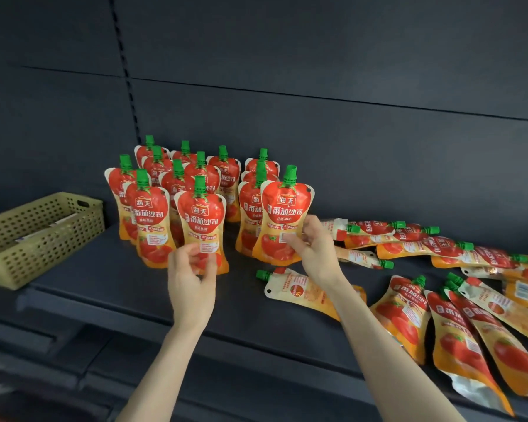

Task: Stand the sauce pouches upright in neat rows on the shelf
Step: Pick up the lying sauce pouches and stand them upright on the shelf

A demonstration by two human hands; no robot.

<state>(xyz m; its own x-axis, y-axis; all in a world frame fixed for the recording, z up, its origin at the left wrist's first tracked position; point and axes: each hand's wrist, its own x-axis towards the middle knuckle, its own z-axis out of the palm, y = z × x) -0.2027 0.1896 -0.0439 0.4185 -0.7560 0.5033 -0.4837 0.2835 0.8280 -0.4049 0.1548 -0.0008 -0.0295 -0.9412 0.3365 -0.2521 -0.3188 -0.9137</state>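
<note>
Several red-and-orange sauce pouches with green caps (pixel 177 184) stand upright in rows at the back left of the dark shelf (pixel 110 278). My left hand (pixel 192 275) has its fingers curled in front of the lower part of the front middle pouch (pixel 201 219); motion blur hides whether it holds the pouch. My right hand (pixel 313 248) pinches the right edge of another upright pouch (pixel 282 214), thumb on its front, at the front of the right-hand row. Several more pouches (pixel 457 327) lie flat on the right of the shelf.
A perforated yellow-green basket (pixel 40 239) sits at the shelf's left end. One pouch (pixel 299 289) lies face down just under my right wrist. The dark back panel (pixel 317 102) rises behind the rows. Bare shelf shows in front of the standing pouches.
</note>
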